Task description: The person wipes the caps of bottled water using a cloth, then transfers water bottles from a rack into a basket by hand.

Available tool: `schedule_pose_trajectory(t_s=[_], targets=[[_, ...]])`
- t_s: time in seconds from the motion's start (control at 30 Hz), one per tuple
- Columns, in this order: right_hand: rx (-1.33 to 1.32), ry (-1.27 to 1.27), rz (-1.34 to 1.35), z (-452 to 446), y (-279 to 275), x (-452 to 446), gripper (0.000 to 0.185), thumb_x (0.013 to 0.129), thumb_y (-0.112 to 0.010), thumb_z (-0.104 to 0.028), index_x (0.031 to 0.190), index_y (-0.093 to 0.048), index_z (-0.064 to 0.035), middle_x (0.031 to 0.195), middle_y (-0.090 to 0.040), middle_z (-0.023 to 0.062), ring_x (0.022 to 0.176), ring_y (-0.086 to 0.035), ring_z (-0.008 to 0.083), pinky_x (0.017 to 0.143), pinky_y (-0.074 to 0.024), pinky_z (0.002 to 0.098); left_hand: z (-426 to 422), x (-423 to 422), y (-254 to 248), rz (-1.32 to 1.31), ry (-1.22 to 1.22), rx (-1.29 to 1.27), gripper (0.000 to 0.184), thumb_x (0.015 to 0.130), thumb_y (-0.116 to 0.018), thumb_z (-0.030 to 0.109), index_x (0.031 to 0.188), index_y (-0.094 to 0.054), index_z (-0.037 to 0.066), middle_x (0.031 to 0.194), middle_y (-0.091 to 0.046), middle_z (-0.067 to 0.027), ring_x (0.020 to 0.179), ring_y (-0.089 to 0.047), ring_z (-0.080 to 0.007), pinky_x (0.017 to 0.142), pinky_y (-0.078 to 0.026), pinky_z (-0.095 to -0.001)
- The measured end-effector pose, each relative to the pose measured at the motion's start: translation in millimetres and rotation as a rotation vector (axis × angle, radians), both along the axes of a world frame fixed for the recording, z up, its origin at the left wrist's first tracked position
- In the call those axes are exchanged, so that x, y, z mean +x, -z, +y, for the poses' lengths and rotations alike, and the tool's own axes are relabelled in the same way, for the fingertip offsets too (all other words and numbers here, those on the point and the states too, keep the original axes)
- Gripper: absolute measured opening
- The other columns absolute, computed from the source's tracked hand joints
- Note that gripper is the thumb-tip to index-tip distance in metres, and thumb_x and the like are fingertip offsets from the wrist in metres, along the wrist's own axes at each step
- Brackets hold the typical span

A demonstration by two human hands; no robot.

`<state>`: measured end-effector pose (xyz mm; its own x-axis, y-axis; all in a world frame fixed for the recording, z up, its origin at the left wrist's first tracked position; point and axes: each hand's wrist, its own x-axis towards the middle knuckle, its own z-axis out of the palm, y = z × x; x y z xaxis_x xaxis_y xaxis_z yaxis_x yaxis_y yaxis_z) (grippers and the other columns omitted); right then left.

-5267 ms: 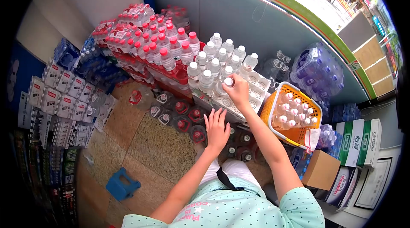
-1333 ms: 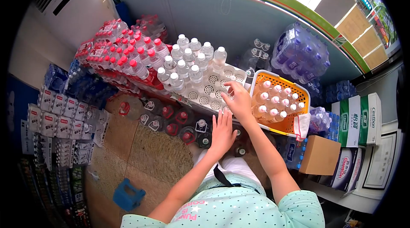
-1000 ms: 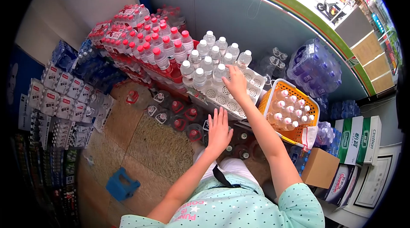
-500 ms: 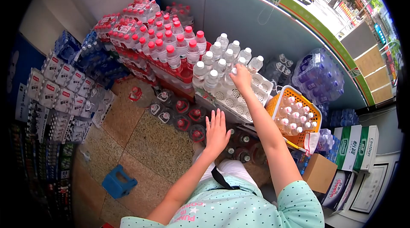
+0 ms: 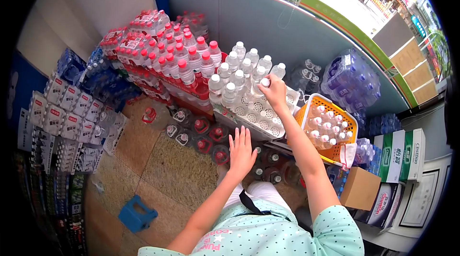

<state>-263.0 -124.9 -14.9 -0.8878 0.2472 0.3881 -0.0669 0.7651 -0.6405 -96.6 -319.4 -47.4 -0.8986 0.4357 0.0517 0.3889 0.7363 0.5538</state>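
My right hand (image 5: 274, 95) pinches the white cap of a clear water bottle (image 5: 264, 83) above the white crate (image 5: 247, 124); the hand and forearm hide part of this bottle. Several similar clear bottles with white caps stand upright in the crate's far and left part. Bare round slots with grid bottoms show in its near right part. My left hand (image 5: 242, 154) is open, fingers spread, palm down, in front of the crate's near side. It holds nothing. Dark bottles (image 5: 273, 157) with light caps stand on the floor beside it.
Left of the crate are red-capped water bottles (image 5: 184, 71) in red crates. An orange basket (image 5: 353, 121) with several small bottles stands at right. Purple packs (image 5: 350, 83), a cardboard box (image 5: 360, 188), large red-capped bottles (image 5: 203, 143) and a blue stool (image 5: 137, 214) surround the person.
My right hand has shifted slightly right over the crate, together with the bottle at its fingertips. My left hand stays open in nearly the same place. The camera view has turned a little.
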Motion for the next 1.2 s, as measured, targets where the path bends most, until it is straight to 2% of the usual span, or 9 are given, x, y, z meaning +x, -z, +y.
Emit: schedule_pose_trajectory(t_s=[0.07, 0.1, 0.2, 0.23, 0.5, 0.77, 1.0, 1.2], targets=[[-0.055, 0.018, 0.024, 8.8, -16.9, 10.2, 0.033, 0.067, -0.082, -0.02, 0.088, -0.065, 0.0001, 0.079, -0.067, 0.0165, 0.073, -0.067, 0.0315, 0.067, -0.0518, 0.0395, 9.3, 3.5, -3.7, 0.016, 0.021, -0.014, 0.081, 0.082, -0.07, 0.024, 0.146, -0.03, -0.007, 0.153, -0.028, -0.0246, 0.144, -0.022, -0.0402, 0.117, -0.015, -0.0561], [-0.042, 0.028, 0.06, 15.1, -23.7, 16.0, 0.034, 0.066, -0.082, -0.02, 0.088, -0.065, 0.0001, 0.076, -0.067, 0.0147, 0.067, -0.067, 0.0269, 0.064, -0.052, 0.036, 14.5, 5.3, -4.2, 0.016, 0.037, -0.014, 0.081, 0.082, -0.07, 0.024, 0.146, -0.03, -0.007, 0.153, -0.028, -0.0245, 0.144, -0.022, -0.0401, 0.117, -0.015, -0.0559], [-0.127, 0.045, 0.069, 28.2, -60.0, 44.2, 0.031, 0.067, -0.081, -0.02, 0.085, -0.066, 0.0001, 0.076, -0.067, 0.0131, 0.067, -0.066, 0.0236, 0.064, -0.0518, 0.0333, 31.3, 11.0, -6.0, 0.017, 0.087, -0.019, 0.081, 0.082, -0.07, 0.024, 0.145, -0.03, -0.007, 0.153, -0.028, -0.0243, 0.145, -0.022, -0.0401, 0.117, -0.015, -0.0557], [-0.116, 0.049, 0.067, 33.8, -71.5, 54.5, 0.029, 0.067, -0.08, -0.019, 0.084, -0.066, 0.0, 0.075, -0.066, 0.0113, 0.066, -0.065, 0.0197, 0.063, -0.0512, 0.0309, 37.0, 12.8, -7.6, 0.021, 0.105, -0.023, 0.081, 0.082, -0.07, 0.024, 0.145, -0.03, -0.007, 0.153, -0.029, -0.0243, 0.144, -0.022, -0.04, 0.117, -0.015, -0.0557], [-0.183, 0.178, 0.073, 94.8, -134.0, 151.6, 0.025, 0.068, -0.08, -0.016, 0.082, -0.067, -0.0012, 0.072, -0.064, 0.0052, 0.064, -0.06, 0.0114, 0.061, -0.0489, 0.0258, 90.0, 33.1, -11.5, 0.026, 0.284, -0.059, 0.081, 0.084, -0.069, 0.026, 0.147, -0.028, -0.006, 0.153, -0.028, -0.0247, 0.144, -0.023, -0.0411, 0.117, -0.016, -0.057], [-0.191, 0.392, 0.057, 165.4, -161.2, 248.0, 0.025, 0.067, -0.081, -0.012, 0.084, -0.067, -0.0009, 0.075, -0.066, 0.0057, 0.068, -0.065, 0.0126, 0.064, -0.0516, 0.0259, 151.1, 67.1, -10.4, 0.027, 0.449, -0.082, 0.082, 0.083, -0.069, 0.027, 0.147, -0.029, -0.006, 0.153, -0.029, -0.0242, 0.145, -0.023, -0.0404, 0.117, -0.016, -0.0566], [-0.106, 0.557, -0.017, 220.5, -141.3, 308.8, 0.029, 0.065, -0.083, -0.013, 0.085, -0.067, -0.0005, 0.077, -0.068, 0.009, 0.069, -0.067, 0.0156, 0.065, -0.0528, 0.0279, 196.8, 97.8, -2.9, 0.036, 0.564, -0.132, 0.088, 0.079, -0.073, 0.026, 0.148, -0.027, -0.004, 0.155, -0.026, -0.0226, 0.145, -0.023, -0.039, 0.117, -0.019, -0.0546], [-0.118, 0.62, -0.018, 253.1, -109.0, 338.6, 0.031, 0.061, -0.084, -0.016, 0.082, -0.067, -0.0016, 0.077, -0.068, 0.0113, 0.07, -0.067, 0.0237, 0.068, -0.0537, 0.0339, 224.3, 115.4, 9.0, 0.061, 0.595, -0.204, 0.091, 0.077, -0.075, 0.028, 0.148, -0.026, -0.005, 0.155, -0.026, -0.0235, 0.145, -0.023, -0.0393, 0.117, -0.019, -0.0548]])
